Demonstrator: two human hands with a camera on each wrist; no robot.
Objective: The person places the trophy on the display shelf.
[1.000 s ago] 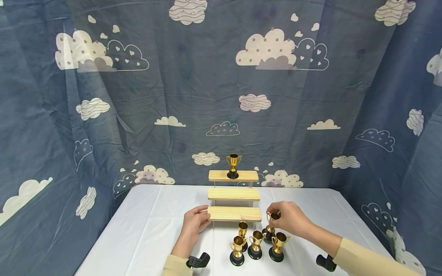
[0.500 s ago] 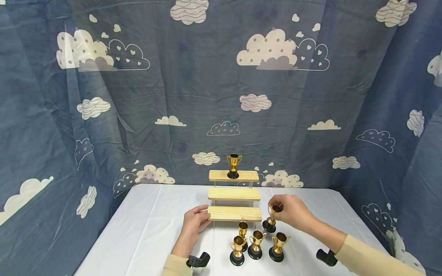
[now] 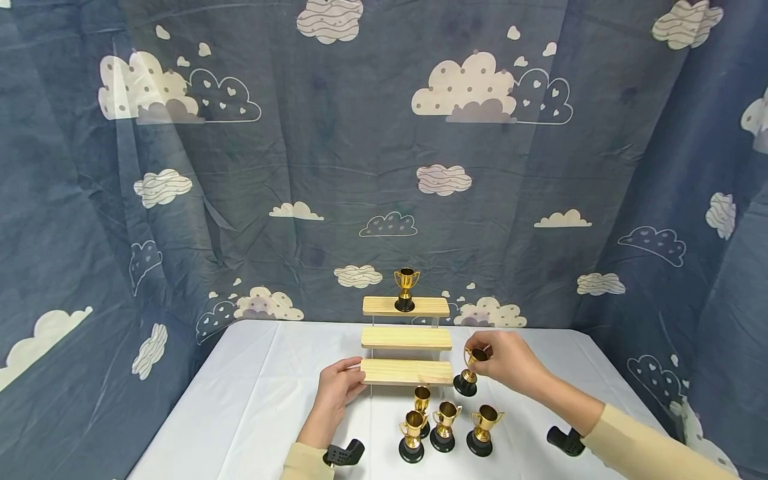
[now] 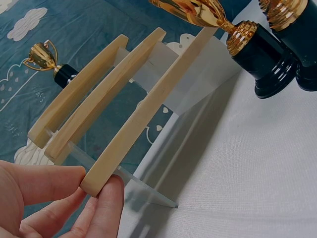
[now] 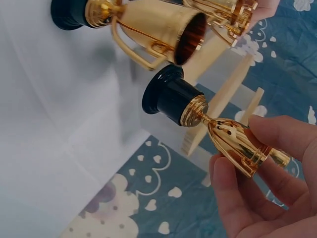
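A three-tier wooden shelf stand (image 3: 407,339) with clear side panels stands on the white table. My left hand (image 3: 337,392) pinches the left end of its lowest board (image 4: 143,114) between thumb and fingers. Right of the stand, my right hand (image 3: 509,360) holds a small gold trophy cup (image 5: 237,141) by its bowl, fingertips near the rim. The cup's black base (image 5: 173,96) hangs above the cloth, slightly tilted. Another trophy cup (image 3: 405,288) stands upright on the top board.
In front of the stand, several more gold trophy cups (image 3: 445,427) with black bases stand close together on the white tablecloth (image 3: 252,400). A blue curtain (image 3: 336,153) with cloud prints encloses the back and both sides.
My right hand has lifted the trophy cup from among the others and carried it away from me, beside the lowest board. The left hand has stayed on the board's end.
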